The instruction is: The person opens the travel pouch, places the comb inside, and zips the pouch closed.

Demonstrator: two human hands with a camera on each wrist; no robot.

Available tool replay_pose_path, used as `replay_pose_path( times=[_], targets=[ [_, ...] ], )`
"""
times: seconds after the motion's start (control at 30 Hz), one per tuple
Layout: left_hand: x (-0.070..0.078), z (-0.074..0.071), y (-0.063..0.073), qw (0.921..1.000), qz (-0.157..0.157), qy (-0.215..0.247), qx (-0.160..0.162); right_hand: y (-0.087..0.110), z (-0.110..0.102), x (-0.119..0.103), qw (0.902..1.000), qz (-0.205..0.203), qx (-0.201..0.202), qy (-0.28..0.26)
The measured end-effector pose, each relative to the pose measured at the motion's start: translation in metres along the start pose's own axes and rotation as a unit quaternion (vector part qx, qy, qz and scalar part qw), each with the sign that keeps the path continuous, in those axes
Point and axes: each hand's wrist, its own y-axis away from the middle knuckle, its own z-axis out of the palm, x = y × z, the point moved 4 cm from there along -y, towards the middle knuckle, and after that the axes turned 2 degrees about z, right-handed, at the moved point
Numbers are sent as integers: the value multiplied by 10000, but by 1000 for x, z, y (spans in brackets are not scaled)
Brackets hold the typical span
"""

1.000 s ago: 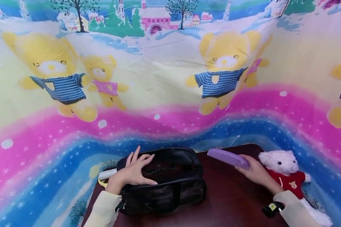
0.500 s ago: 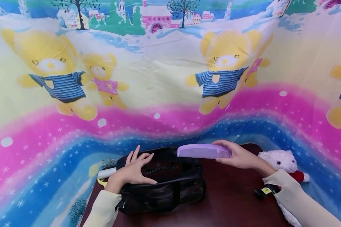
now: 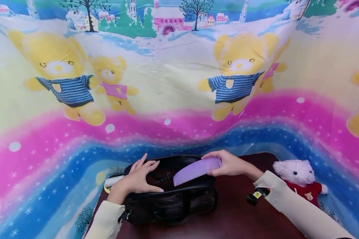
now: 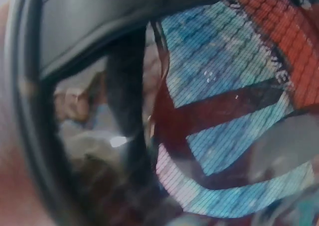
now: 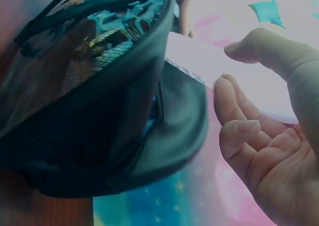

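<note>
A black bag (image 3: 167,202) with see-through side panels sits on the dark table, its top unzipped and gaping. My left hand (image 3: 139,179) lies over the bag's left end with fingers spread, thumb along the front rim and fingertips toward the back rim. Between thumb and fingers, my right hand (image 3: 228,163) pinches a purple comb (image 3: 194,171) by one end. The comb tilts down to the left over the opening, teeth facing down and front. In the right wrist view the comb (image 5: 199,59) looks washed out above the bag's end. The left wrist view shows mostly the bag (image 4: 124,17) up close.
A white plush toy (image 3: 296,172) in a red shirt stands at the table's right edge. Behind the left wrist, a white cylinder (image 3: 113,181) and something yellow (image 3: 107,189) poke out. A bear-printed cloth (image 3: 167,86) surrounds the dark red table (image 3: 236,212).
My right hand has carried the comb left from beside the plush toy to over the bag's opening, and its free end has dipped. My left hand has stayed on the bag.
</note>
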Motion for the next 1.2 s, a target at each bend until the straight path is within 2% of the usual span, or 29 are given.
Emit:
replay_pose_path(
  times=[0.17,0.33,0.57,0.73,0.83,1.03,1.2],
  targets=[
    [0,-5,6,9996,-262,-3,66,-15,10,-6,9998,58,-171,-102],
    [-2,-5,7,9996,-252,108,-16,-35,22,-17,9970,319,-533,-471],
    [-4,-1,7,9996,-211,174,-31,-63,46,-35,9864,931,-902,-1010],
    [-4,-1,7,9997,-182,155,-6,-81,59,-39,9756,1405,-943,-1402],
    [-4,-2,8,9998,-139,174,13,-88,66,-41,9715,1554,-1012,-1477],
    [-5,-3,5,9998,-123,167,-14,-100,76,-44,9748,1550,-1189,-1075],
    [-6,-2,6,9997,-65,249,-24,-113,86,-42,9776,1509,-1393,-449]
  ],
)
